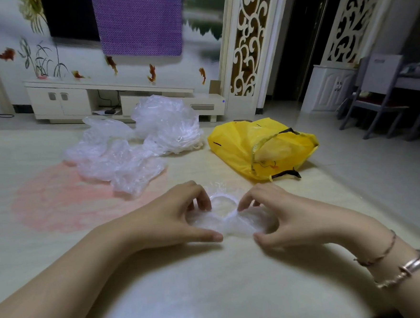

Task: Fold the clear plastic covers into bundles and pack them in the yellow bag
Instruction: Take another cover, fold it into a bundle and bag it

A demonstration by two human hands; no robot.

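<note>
Left hand [182, 210]: my grip is pinched on the left side of one clear plastic cover [229, 219], fingers curled over its top edge, thumb stretched flat along the floor beneath it.
Right hand [279, 211]: my grip holds the right side of the same cover, fingertips on its gathered rim, thumb low beside it; bracelets [395, 265] sit on this wrist.
Cover in hand: small, crumpled, lying on the floor [212, 282] between my two hands, with its ring-shaped elastic edge showing at the top.
Loose covers [119, 157]: a flat, rumpled heap on the floor ahead and to my left, over a pink patch of the flooring.
Bigger pile [169, 122]: a puffed mound of clear covers behind that heap, touching it, near the low white cabinet [60, 99].
Yellow bag [260, 145]: lying on its side on the floor ahead and to my right, mouth open toward me, just beside the bigger pile; I cannot tell what is inside.
</note>
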